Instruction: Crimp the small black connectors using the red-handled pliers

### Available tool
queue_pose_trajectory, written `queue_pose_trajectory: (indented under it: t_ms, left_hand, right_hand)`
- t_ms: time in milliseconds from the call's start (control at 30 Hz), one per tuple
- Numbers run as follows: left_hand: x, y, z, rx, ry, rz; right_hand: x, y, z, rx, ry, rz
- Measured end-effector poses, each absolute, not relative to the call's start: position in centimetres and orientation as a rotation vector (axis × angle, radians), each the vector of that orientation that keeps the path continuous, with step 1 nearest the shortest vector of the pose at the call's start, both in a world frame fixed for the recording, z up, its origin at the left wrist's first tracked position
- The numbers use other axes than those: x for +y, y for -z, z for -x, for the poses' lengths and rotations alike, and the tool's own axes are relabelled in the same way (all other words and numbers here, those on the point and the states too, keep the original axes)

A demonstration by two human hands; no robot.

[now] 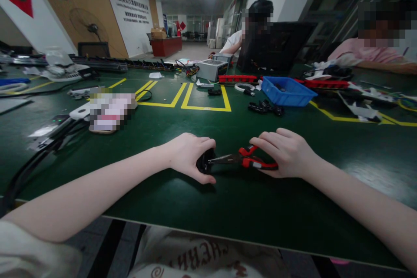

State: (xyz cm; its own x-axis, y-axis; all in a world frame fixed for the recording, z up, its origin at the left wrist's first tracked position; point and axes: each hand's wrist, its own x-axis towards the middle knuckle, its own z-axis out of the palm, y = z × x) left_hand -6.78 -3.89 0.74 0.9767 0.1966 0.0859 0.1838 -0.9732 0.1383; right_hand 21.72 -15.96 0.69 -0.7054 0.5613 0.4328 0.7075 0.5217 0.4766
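Cupping a black part (202,164) between curled fingers and thumb, the left hand (186,155) has it at the near side of the green table (182,208), and the right hand (288,155), fingers wrapped round the red-handled pliers (246,162), points their narrow tips right at it, blue bin (288,96) beyond

The left hand (189,158) hides some of the black part (202,166) — its shape unclear; blurring obscures the phone (110,115) — the right forearm (355,200) is cut off at the edge.
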Motion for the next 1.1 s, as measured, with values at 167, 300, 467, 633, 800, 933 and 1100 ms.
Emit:
queue_pose_trajectory:
  t_ms: [167,300,467,633,800,933,1100]
  left_hand:
    - [-3.99,-0.64,6.72,0.328,-0.174,-2.985]
    - [-4.05,-0.6,6.63,0.367,-0.215,-2.986]
    - [-4.14,-0.59,6.6,0.468,-0.243,-2.988]
    - [-4.16,-0.67,6.59,0.505,-0.232,-2.982]
    - [-3.94,-0.75,6.51,0.511,-0.241,-2.891]
    - [-3.85,-0.65,6.5,0.526,-0.252,-2.848]
    - [-3.92,-0.39,6.6,0.534,-0.333,-2.842]
  right_hand:
    - [-15.6,-0.53,-22.04,-2.506,0.912,1.111]
    - [-15.33,-0.4,-22.06,-2.485,0.833,1.147]
    - [-15.25,-0.31,-21.88,-2.476,0.777,1.207]
    - [-15.52,-0.37,-21.86,-2.488,0.808,1.218]
    - [-15.74,-0.27,-21.91,-2.466,0.877,1.226]
    - [-15.74,-0.28,-21.85,-2.464,0.911,1.222]
    - [-15.53,-0.35,-21.9,-2.48,0.816,1.253]
